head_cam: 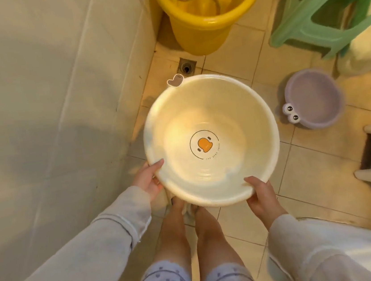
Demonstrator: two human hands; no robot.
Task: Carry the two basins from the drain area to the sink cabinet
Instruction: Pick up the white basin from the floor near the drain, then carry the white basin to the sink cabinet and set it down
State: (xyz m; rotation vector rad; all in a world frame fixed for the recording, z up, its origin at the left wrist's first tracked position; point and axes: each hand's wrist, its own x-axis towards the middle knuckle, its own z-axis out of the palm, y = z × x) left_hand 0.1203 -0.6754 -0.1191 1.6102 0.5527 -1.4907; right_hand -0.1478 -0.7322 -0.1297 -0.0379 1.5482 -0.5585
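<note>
Cream basin (211, 140) hangs level in front of me above the tiled floor (312, 171), held at its near rim: my left hand (148, 182) clamps the near-left edge, thumb over the lip, and my right hand (260, 197) clamps the near-right edge the same way. Purple basin (313, 99) sits on the floor to my right, well apart from the cream one, and nearer my right hand. The drain (186, 66) lies just beyond the cream basin's far rim. I judge that both hands are taken, so the purple one must wait or be stacked.
</note>
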